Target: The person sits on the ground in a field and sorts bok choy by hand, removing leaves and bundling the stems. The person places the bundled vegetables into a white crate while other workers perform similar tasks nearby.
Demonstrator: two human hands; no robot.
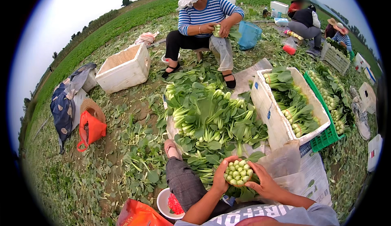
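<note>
Between my two hands is a round bundle of bok choy (238,173), its pale stem ends facing up and a reddish band around its lower edge. My left hand (223,175) cups one side and my right hand (262,178) the other, fingers curved against the stems. Just beyond lies a broad pile of loose bok choy (213,116) on sheeting. To the right of the pile, a white foam box (272,122) holds banded bundles with leaves. A white bowl (163,201) with red bands (174,204) sits by my leg.
Across the pile sits a person in a striped shirt (201,15), holding bok choy. A green crate (325,142) of bundles adjoins the foam box. An empty foam box (122,73) and a red bag (91,129) stand left. Other people (305,24) crouch at the back right.
</note>
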